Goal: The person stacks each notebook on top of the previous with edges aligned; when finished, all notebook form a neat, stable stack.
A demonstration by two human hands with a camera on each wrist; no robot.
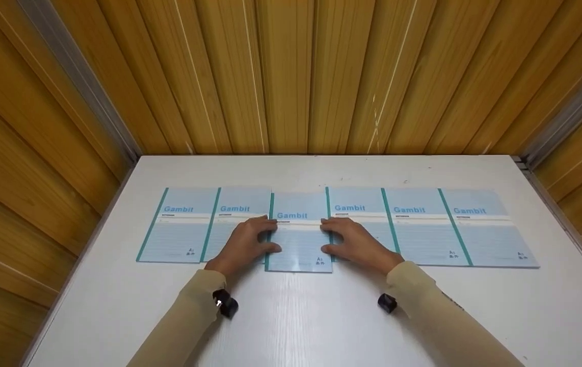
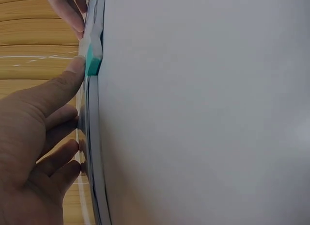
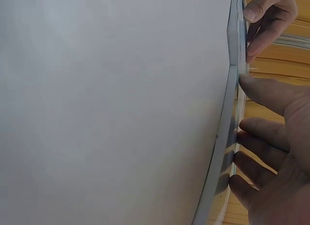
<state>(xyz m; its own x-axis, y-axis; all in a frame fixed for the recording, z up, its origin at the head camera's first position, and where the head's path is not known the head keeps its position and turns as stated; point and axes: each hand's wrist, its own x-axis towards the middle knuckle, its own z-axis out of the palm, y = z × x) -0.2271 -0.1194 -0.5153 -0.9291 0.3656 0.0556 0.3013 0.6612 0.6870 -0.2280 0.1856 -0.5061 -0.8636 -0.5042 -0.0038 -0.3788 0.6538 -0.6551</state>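
Observation:
A light-blue Gambit notebook (image 1: pixel 299 243) with a green spine lies in the middle of a row, its lower edge closer to the person than its neighbours'. At its left side my left hand (image 1: pixel 242 242) touches the cover with thumb and fingertips. My right hand (image 1: pixel 360 242) does the same along the right side, lying partly over the neighbouring notebook (image 1: pixel 360 201). In the left wrist view, the thumb of the left hand (image 2: pixel 29 133) is by the green spine end (image 2: pixel 93 64). The right wrist view shows the right hand (image 3: pixel 283 157) with fingertips spread along the notebooks.
Matching notebooks lie flat on either side: two at left, one at the far left (image 1: pixel 174 234), and three at right, one at the far right (image 1: pixel 490 239). All are on a white table (image 1: pixel 291 316). Wood-patterned panels (image 1: pixel 286 76) stand behind and beside it.

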